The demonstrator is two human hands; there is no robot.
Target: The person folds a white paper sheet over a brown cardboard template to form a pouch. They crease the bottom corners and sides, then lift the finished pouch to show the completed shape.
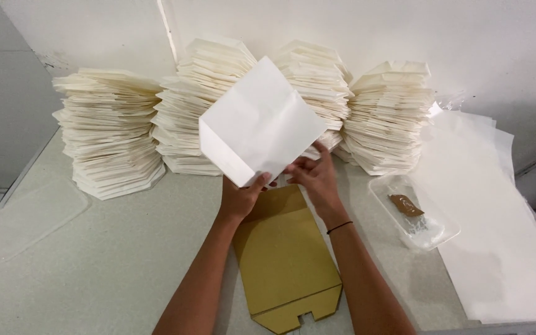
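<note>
Head view: we hold a folded white paper sheet (257,121) above the table (113,248).
Our left hand (240,197) pinches its near corner; our right hand (317,177) grips the near right edge, over a brown cardboard template (283,260), with paper stacks (110,133) beyond.

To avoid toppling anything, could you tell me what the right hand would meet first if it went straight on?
Probably the white paper bag that the right hand already touches; behind it, the folded-paper stacks.
</note>
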